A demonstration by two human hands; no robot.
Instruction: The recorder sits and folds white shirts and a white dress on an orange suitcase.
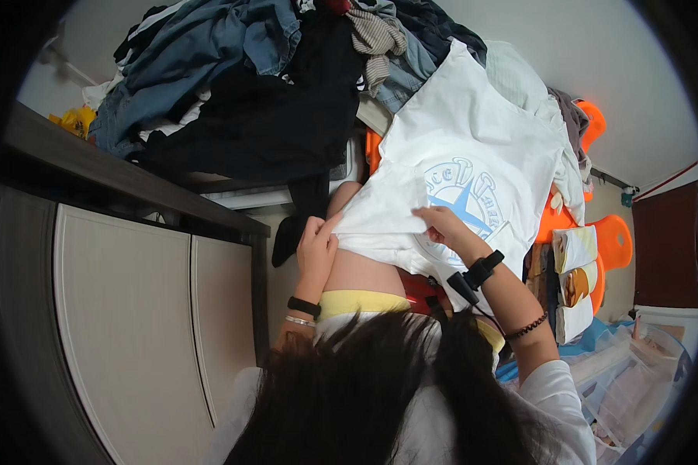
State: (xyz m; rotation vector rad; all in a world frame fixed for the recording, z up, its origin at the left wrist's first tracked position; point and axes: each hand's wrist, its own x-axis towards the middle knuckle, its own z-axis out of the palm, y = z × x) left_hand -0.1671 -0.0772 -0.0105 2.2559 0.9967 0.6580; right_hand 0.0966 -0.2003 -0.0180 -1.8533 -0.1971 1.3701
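A white T-shirt (477, 110) with a blue star-and-lettering print (460, 200) lies across my bare thigh (363, 273) and reaches away over an orange chair. One flap of it (384, 200), apparently a sleeve, is stretched flat between my hands and partly covers the print. My left hand (317, 250) grips the flap's left end between thumb and fingers. At the opposite corner, my right hand (442, 224) pinches the cloth, with its other fingers curled. Below the flap, more white fabric bunches on my leg.
A heap of dark clothes and jeans (209, 64) rises at the far left, beside a striped cloth (378, 35). Folded garments (576, 250) are lined up on the right, by orange chairs (611, 232). A cabinet (128, 290) borders the left; a clear plastic bag (634, 378) sits lower right.
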